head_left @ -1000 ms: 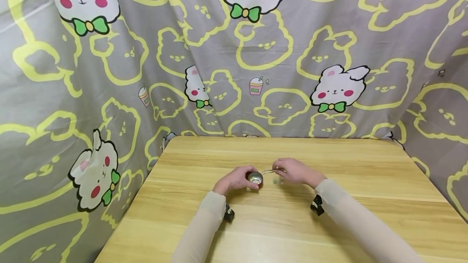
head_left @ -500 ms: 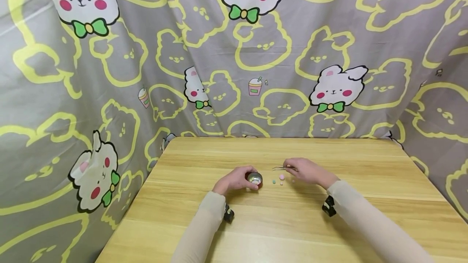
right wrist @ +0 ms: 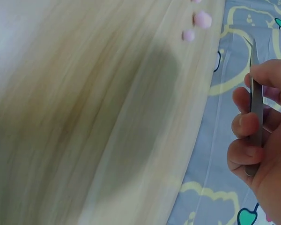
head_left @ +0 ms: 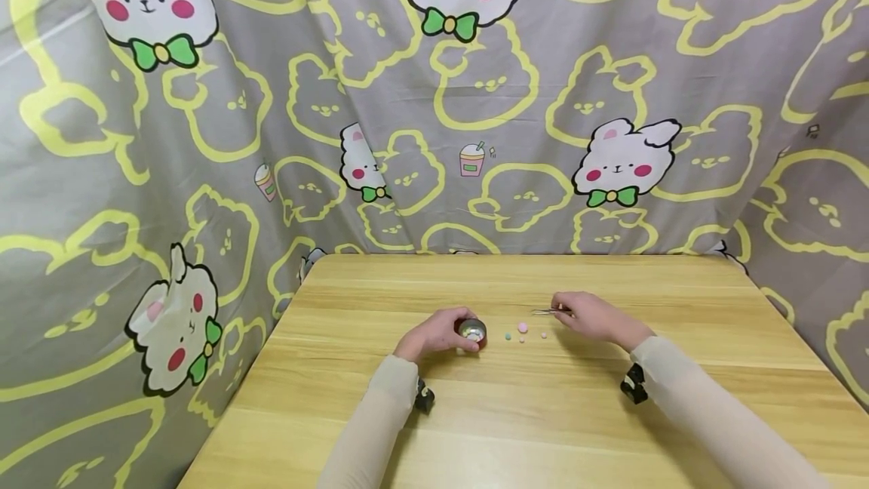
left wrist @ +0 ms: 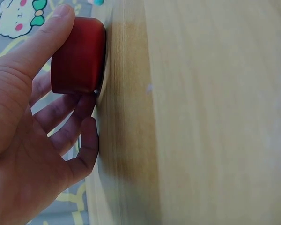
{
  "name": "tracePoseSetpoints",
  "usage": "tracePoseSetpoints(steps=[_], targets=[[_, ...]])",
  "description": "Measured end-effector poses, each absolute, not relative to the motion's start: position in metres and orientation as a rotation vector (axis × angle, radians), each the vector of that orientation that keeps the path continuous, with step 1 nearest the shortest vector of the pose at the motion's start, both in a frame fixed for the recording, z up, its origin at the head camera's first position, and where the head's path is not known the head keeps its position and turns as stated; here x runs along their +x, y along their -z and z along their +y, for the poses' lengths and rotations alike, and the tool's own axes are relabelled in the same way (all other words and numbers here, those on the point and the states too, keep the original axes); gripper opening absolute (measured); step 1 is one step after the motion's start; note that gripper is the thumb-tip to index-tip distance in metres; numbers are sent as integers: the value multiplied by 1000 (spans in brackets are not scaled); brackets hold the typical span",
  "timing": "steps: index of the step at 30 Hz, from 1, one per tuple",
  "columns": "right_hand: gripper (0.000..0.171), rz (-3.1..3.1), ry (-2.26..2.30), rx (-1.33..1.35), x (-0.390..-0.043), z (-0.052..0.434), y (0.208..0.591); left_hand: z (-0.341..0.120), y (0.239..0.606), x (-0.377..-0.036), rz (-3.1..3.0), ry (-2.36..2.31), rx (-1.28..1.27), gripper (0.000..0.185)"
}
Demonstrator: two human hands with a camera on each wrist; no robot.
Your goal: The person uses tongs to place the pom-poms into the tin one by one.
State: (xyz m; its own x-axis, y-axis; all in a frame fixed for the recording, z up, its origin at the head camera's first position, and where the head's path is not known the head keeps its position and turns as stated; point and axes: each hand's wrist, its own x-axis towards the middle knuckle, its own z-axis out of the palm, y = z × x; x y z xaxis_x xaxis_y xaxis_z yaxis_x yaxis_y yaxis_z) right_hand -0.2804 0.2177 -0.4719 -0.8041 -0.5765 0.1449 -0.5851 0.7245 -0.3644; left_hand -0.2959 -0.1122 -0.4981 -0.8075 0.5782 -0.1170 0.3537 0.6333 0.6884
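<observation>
My left hand (head_left: 441, 332) grips a small red round tin (left wrist: 79, 58), thumb on one side and fingers on the other. In the head view the tin's silvery inside shows some pale pieces, too small to make out. My right hand (head_left: 589, 317) holds metal tweezers (right wrist: 256, 105) above the table, tips pointing left in the head view. Nothing can be seen between the tips. Between the hands lie a larger pink ball (head_left: 523, 328), a teal ball (head_left: 508, 336), a small pink ball (head_left: 522, 340) and another small pink ball (head_left: 544, 335) nearest the tweezers.
The wooden table (head_left: 489, 413) carries all of this. Behind it and along its sides hangs a grey curtain (head_left: 502, 195) printed with rabbits and yellow outlines. A dark camera mount sits on each wrist.
My right hand has moved right with the tweezers, away from the tin. The larger pink ball and the rightmost small one have come into sight. My left hand stays on the tin.
</observation>
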Motion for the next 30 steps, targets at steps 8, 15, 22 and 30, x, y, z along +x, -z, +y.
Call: tracePoseSetpoints(steps=[8,15,22,30], targets=[[5,-2928,-611,957,-278,231,480,-114,498,-296,2525,-980,780,43],[7,-2928,-526,989,-274,235,488,-114,500,-296,2534,-967,784,44],[7,-2897,-528,1031,-273,237,497,-115,500,-297,2542,-965,786,43],[6,-2875,-505,1055,-273,239,501,-114,499,-296,2549,-962,794,43]])
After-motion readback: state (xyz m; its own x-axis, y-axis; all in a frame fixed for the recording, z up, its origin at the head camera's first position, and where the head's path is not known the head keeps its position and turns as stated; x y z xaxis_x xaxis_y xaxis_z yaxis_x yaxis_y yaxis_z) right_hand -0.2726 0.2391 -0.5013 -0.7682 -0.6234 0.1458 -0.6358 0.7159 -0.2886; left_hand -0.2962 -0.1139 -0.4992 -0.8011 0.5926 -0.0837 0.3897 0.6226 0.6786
